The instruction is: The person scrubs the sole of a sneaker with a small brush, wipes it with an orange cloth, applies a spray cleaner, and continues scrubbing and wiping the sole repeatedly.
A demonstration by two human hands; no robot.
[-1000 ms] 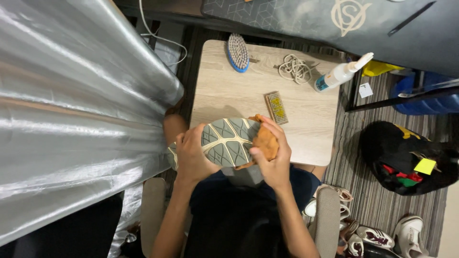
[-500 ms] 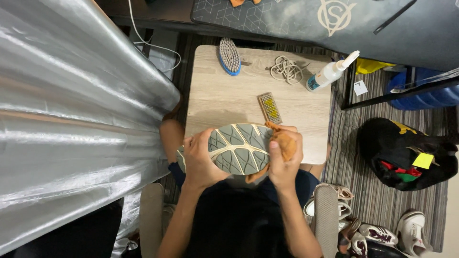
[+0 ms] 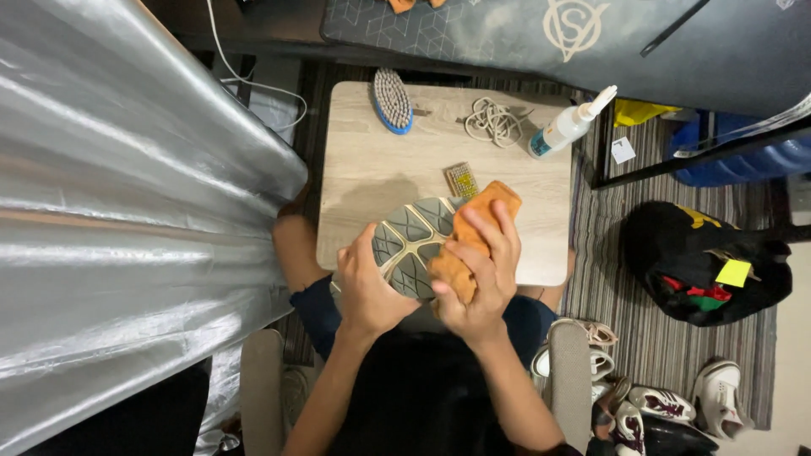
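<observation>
Holding: left hand (image 3: 369, 287) wraps the near edge of a grey shoe turned sole-up, its pale web-patterned rubber sole (image 3: 411, 245) facing the camera; fingers closed on it.
Wiping hand: right hand (image 3: 481, 274) is clamped on a folded orange cloth (image 3: 473, 232), pressing it against the sole's right half, just above the lap and over the table's near edge.
Slip risk: I judge the shoe could twist out of the left hand, since only one side is gripped while the cloth pushes from the other.
Knock risk: beyond the cloth, a small yellow-green ridged block (image 3: 462, 179) lies close; a wide stroke might sweep it.
Further out: blue-backed bristle brush (image 3: 392, 101), coiled beige lace (image 3: 493, 121) and white spray bottle (image 3: 568, 127) sit well apart on the light wooden table (image 3: 372, 169).
Obstruction: nothing between hands and sole; silver foil sheet (image 3: 127, 236) crowds the left hand's side.
</observation>
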